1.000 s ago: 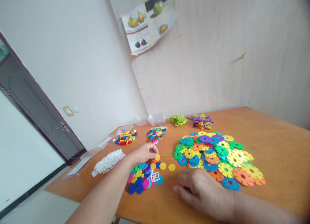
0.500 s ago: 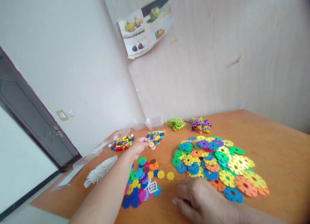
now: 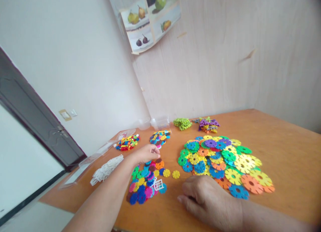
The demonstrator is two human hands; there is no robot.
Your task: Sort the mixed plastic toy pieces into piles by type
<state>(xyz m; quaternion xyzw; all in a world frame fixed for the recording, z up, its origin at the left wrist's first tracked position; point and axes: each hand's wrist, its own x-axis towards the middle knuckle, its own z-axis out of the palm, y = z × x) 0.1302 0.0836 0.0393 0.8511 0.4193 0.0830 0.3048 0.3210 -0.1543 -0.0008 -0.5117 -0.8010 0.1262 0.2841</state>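
My left hand (image 3: 146,153) hovers just above the far end of a pile of small coloured discs (image 3: 144,183). Its fingers are stretched forward and nothing shows in them. An orange disc (image 3: 158,164) lies right below the fingertips. A white fence piece (image 3: 158,184) sits on that pile, and two loose yellow discs (image 3: 166,172) lie beside it. My right hand (image 3: 208,200) rests palm down on the wooden table (image 3: 288,158), fingers loosely bent and holding nothing. It lies just in front of a broad heap of large coloured discs (image 3: 223,161).
Further back lie a second small disc pile (image 3: 159,137), a heap of tiny bricks (image 3: 127,142), a green stack (image 3: 182,123) and a purple stack (image 3: 208,124). White lattice pieces (image 3: 107,168) and a clear tray (image 3: 97,155) sit at the left edge. Clear tubs (image 3: 160,121) stand by the wall.
My left hand went from the near disc pile out to the far small pile, then drew back to hover over the near pile. My right hand stayed put.
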